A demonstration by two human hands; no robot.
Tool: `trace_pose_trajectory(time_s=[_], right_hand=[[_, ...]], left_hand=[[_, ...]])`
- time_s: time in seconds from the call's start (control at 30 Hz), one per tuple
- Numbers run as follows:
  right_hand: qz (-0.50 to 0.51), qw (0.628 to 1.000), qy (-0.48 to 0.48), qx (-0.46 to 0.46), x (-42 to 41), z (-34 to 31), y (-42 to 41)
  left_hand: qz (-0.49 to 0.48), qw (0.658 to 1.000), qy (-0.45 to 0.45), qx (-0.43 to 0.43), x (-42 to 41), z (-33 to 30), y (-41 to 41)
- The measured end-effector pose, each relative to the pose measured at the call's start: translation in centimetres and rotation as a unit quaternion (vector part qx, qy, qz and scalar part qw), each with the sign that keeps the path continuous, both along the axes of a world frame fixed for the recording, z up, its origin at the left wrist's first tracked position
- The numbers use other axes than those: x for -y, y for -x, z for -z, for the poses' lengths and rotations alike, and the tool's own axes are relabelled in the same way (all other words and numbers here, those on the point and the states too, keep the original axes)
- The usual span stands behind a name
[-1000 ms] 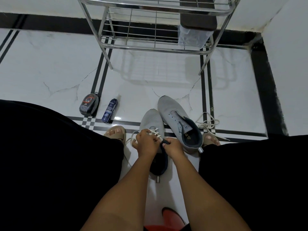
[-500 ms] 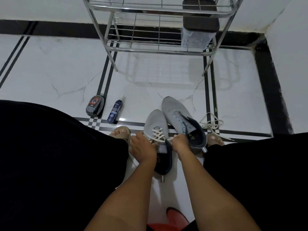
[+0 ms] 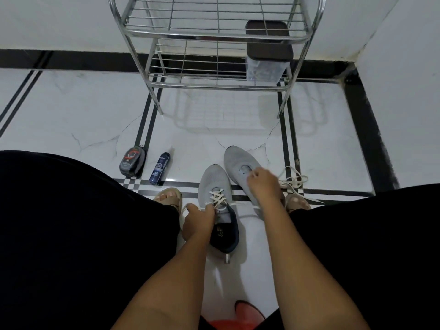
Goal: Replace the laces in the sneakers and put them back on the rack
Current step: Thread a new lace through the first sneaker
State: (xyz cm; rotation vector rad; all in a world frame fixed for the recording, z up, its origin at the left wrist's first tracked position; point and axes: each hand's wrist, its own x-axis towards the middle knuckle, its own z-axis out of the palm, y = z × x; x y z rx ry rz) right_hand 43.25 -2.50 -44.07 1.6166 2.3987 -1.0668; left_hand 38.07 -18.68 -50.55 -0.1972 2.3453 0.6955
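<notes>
Two grey sneakers lie on the white floor between my feet. The left sneaker (image 3: 214, 179) is partly threaded with a white lace (image 3: 217, 197). My left hand (image 3: 198, 219) grips the lace's left strand at the sneaker's side. The lace's other strand runs right, and my right hand (image 3: 263, 184) pinches it above the right sneaker (image 3: 235, 158). That sneaker shows bare eyelets and is partly hidden by my hand. A steel wire shoe rack (image 3: 214, 85) stands against the far wall.
Another loose white lace (image 3: 294, 181) lies on the floor right of the sneakers. A shoe polish sponge (image 3: 132, 161) and a small spray bottle (image 3: 159, 167) lie to the left. A dark-lidded clear container (image 3: 267, 53) sits on the rack. My sandalled feet (image 3: 169, 196) flank the sneakers.
My right hand has moved away from the left sneaker, up and right over the right sneaker, drawing a lace strand out. My left hand stayed by the left sneaker's side.
</notes>
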Motion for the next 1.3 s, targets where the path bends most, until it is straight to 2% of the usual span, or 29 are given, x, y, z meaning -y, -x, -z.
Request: trace_pose_trajectory(time_s=[0.07,0.13,0.27,0.33,0.43,0.53,0.6,0.7,0.8,0.9,0.97,1.07,1.17,1.3], right_hand=[[-0.123,0.987,0.059,0.081,2.9,2.9,-0.5],[-0.152,0.981,0.073,0.093,5.0,4.3,-1.4],[-0.084,0.988,0.1,0.077,5.2,5.3,-1.5],[-0.093,0.987,0.106,0.079,4.7,5.7,-0.9],[-0.07,0.987,0.07,0.124,4.1,6.0,-1.2],[0.013,0.982,0.078,0.171,3.3,6.6,-2.6],[0.016,0.985,0.099,0.141,3.5,6.7,-2.4],[-0.071,0.989,0.122,0.054,4.5,6.6,-0.9],[-0.112,0.984,0.127,0.053,5.0,6.8,0.1],[-0.07,0.987,0.107,0.092,4.7,6.6,-0.3],[0.005,0.988,0.075,0.138,4.1,6.7,-1.2],[0.084,0.974,0.089,0.192,3.7,7.1,-2.7],[0.037,0.975,0.089,0.199,4.3,7.0,-2.6],[-0.086,0.987,0.095,0.097,4.9,7.2,-1.3]], left_hand=[[0.017,1.0,-0.016,-0.005,0.2,0.3,0.5],[0.047,0.999,-0.013,-0.011,0.3,0.9,1.0],[0.119,0.993,0.01,-0.012,-0.1,1.8,1.9],[0.127,0.992,0.022,-0.002,-0.4,2.0,2.2],[0.096,0.994,0.056,-0.007,-0.2,2.5,2.7],[0.05,0.996,0.079,-0.005,0.3,2.7,3.2],[0.052,0.996,0.067,0.006,0.3,3.0,3.3],[0.064,0.997,0.035,0.013,-0.1,2.9,3.1],[0.084,0.996,0.02,0.006,-0.2,2.8,2.5],[0.076,0.997,0.016,0.015,-0.1,3.2,2.3],[0.062,0.997,0.028,0.018,-0.1,3.2,2.4],[0.053,0.998,0.036,0.0,-0.1,3.3,2.5],[0.047,0.999,0.002,0.002,-0.2,3.5,2.1],[0.068,0.997,-0.017,-0.027,0.0,3.4,1.8]])
